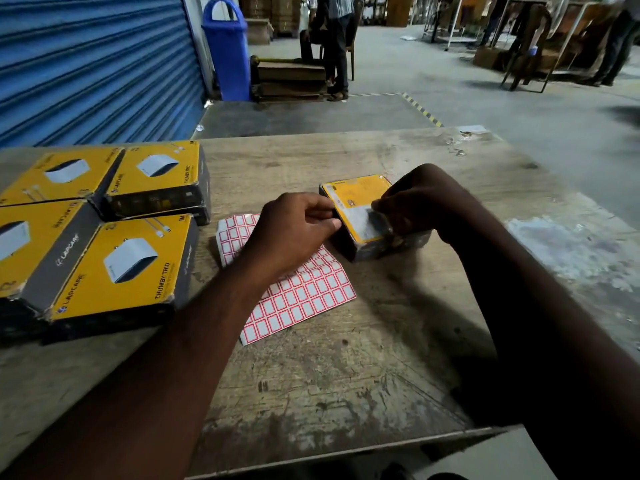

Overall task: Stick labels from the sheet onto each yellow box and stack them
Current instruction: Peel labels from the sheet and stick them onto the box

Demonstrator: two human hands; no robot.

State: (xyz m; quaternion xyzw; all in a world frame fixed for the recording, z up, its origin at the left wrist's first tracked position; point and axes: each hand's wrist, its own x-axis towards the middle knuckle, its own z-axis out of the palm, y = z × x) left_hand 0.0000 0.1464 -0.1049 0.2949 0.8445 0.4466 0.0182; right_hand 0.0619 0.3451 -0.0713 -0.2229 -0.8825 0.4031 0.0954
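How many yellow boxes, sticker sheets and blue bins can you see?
Yellow boxes, counting tops that show: 5
Label sheet: 1
Blue bin: 1
Total: 7

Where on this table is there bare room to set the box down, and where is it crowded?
Bare table lies behind the held box, right of the right hand, and at the near edge below the label sheet. The left side is crowded with yellow boxes; the left hand reaches over the sheet.
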